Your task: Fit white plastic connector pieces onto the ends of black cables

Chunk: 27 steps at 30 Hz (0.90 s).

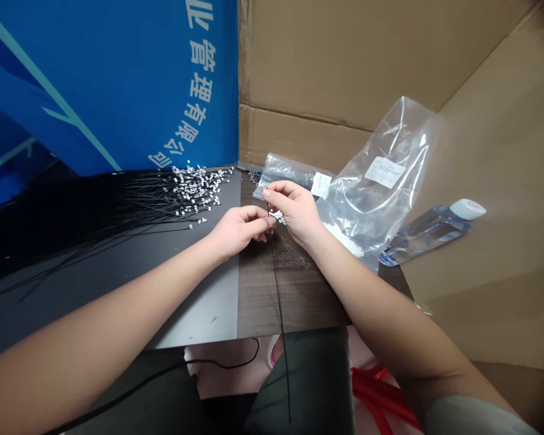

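My left hand (pixel 240 231) and my right hand (pixel 294 211) meet over the dark wooden table (pixel 272 296), fingers pinched together. Between them runs a thin black wire (pixel 277 284) that trails down off the table's front edge. My right hand pinches the wire's upper end near a small white connector (pixel 277 215). My left hand's fingertips close on the wire just beside it. A bundle of similar black wires (pixel 118 208) with white connectors (pixel 199 187) at their ends lies spread to the left.
A blue printed board (pixel 118 84) stands at the back left, cardboard walls (pixel 344 66) behind and to the right. Clear plastic bags (pixel 381 181) with labels lie right of my hands. A plastic water bottle (pixel 435 229) lies on its side at the right.
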### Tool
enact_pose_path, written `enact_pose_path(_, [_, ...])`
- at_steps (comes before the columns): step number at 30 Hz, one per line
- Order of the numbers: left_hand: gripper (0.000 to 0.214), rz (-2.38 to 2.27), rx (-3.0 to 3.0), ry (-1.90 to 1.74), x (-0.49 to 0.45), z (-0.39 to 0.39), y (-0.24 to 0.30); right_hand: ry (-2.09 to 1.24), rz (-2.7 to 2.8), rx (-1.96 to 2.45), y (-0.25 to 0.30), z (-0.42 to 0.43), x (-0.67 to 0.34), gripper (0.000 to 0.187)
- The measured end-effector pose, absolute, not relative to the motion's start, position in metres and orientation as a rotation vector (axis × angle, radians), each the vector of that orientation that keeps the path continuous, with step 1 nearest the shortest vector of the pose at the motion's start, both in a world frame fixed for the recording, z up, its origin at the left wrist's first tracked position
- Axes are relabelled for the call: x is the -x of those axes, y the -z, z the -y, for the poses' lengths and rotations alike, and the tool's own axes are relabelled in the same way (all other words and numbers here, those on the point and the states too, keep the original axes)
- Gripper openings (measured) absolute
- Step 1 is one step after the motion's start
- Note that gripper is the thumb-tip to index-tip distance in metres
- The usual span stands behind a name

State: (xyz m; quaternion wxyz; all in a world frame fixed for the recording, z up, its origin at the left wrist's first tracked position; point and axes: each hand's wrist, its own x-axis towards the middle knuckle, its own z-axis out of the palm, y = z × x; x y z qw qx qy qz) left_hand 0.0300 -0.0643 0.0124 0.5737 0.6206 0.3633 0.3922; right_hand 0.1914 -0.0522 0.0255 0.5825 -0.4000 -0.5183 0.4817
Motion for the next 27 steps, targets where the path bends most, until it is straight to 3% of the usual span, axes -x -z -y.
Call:
enact_pose_path(16, [0.025, -0.874, -1.5, -0.948, -0.027, 0.06, -0.01, -1.113, 1.333, 0.917, -0.024, 0.054, -0.194, 0.018])
enact_pose_path(23, [0.026, -1.083, -1.809, -1.112, -0.023, 0.06, -0.012, -0.573, 1.641, 0.7, -0.016, 0.05, -0.199, 0.009])
enact_pose_path(27, [0.023, -1.061, -1.888, -1.146, -0.023, 0.062, -0.015, -0.436, 1.719, 0.613, -0.015, 0.052, -0.2, 0.007])
